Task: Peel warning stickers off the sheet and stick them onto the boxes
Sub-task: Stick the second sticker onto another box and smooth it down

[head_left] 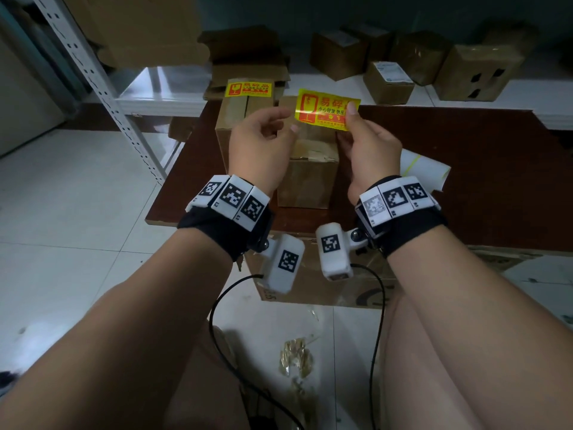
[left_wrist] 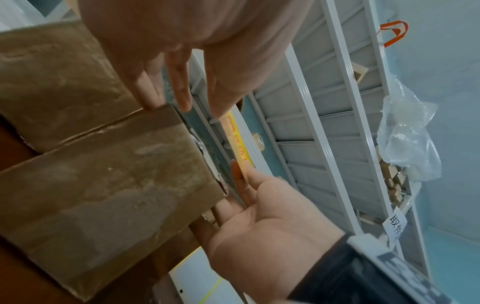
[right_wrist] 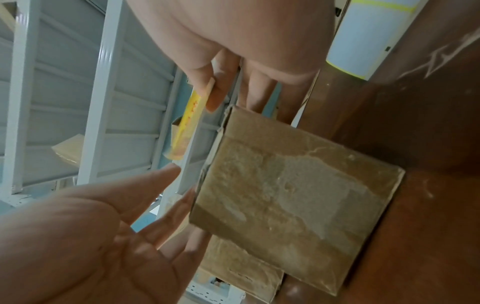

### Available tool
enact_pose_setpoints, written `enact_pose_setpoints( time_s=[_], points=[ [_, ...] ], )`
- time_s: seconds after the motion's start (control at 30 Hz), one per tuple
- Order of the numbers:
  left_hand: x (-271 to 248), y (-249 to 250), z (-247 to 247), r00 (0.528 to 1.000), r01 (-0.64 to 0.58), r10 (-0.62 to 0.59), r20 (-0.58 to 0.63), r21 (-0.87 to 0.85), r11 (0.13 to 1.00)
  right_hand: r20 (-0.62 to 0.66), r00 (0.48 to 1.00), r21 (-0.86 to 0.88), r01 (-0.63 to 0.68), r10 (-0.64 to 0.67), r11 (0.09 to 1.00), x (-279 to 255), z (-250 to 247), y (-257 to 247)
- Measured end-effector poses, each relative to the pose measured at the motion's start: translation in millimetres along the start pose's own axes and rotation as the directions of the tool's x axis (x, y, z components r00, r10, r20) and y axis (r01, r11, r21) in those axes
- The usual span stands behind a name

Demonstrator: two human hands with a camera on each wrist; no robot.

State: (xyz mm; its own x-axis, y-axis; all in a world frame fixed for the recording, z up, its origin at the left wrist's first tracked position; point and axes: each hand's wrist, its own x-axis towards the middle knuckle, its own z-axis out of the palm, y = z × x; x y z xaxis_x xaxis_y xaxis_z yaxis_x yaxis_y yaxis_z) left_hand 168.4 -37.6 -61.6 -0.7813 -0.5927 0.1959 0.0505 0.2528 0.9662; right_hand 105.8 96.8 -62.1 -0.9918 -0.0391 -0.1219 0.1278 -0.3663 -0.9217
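Note:
A yellow warning sticker (head_left: 325,110) with red print hangs in the air over the front cardboard box (head_left: 310,169). My right hand (head_left: 348,119) pinches its right edge between thumb and fingers. My left hand (head_left: 290,121) is open, its thumb and forefinger close to the sticker's left edge without gripping it. Behind stands a taller box (head_left: 238,125) with a yellow sticker (head_left: 248,89) on its top. The white backing sheet (head_left: 424,172) lies curled on the table to the right. The wrist views show the sticker edge-on (left_wrist: 237,139) (right_wrist: 187,125) above the front box (left_wrist: 103,174) (right_wrist: 291,185).
Both boxes stand on a dark red-brown table (head_left: 465,181). A low white shelf (head_left: 465,97) behind it carries several more cartons. A white perforated rack upright (head_left: 102,88) slants at the left. A large carton (head_left: 310,290) sits on the floor under the table's front edge.

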Motion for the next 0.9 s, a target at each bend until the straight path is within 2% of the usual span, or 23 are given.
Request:
enact_pose_setpoints(
  time_s=[0.13, 0.27, 0.4, 0.6, 0.73, 0.83, 0.9],
  points=[
    [-9.7, 6.2, -3.7, 0.998, 0.044, -0.045, -0.033, -0.028, 0.999, 0.007, 1.000, 0.002, -0.030, 0.030, 1.000, -5.4, -9.6, -4.1],
    [-26.0, 11.1, -8.5, 0.993, 0.115, -0.114, 0.032, -0.005, 0.993, 0.030, 0.999, -0.050, -0.042, 0.043, 0.998, -14.7, -22.6, -6.9],
    [-43.9, 12.9, -11.7, 0.987, 0.113, -0.119, 0.104, 0.064, 0.992, 0.041, 0.998, -0.113, -0.045, 0.050, 0.993, -31.3, -39.0, -14.2],
    [-61.1, 17.7, -10.2, 0.987, 0.076, -0.091, 0.131, 0.112, 0.991, 0.040, 0.997, -0.241, -0.060, 0.072, 0.969, -49.9, -60.8, -29.6],
    [-63.1, 20.0, -8.9, 0.990, 0.076, -0.089, 0.106, 0.124, 0.989, 0.029, 0.999, -0.279, 0.023, -0.016, 0.960, -51.1, -66.4, -36.6],
    [-62.7, 23.6, -6.3, 0.999, 0.024, -0.027, 0.022, 0.104, 0.994, 0.030, 0.995, -0.296, 0.098, -0.093, 0.950, -47.2, -64.1, -37.1],
    [-59.9, 26.5, -4.6, 1.000, -0.008, 0.007, 0.006, 0.043, 0.999, 0.075, 0.987, -0.307, 0.158, -0.142, 0.938, -46.0, -61.0, -37.0]
  ],
)
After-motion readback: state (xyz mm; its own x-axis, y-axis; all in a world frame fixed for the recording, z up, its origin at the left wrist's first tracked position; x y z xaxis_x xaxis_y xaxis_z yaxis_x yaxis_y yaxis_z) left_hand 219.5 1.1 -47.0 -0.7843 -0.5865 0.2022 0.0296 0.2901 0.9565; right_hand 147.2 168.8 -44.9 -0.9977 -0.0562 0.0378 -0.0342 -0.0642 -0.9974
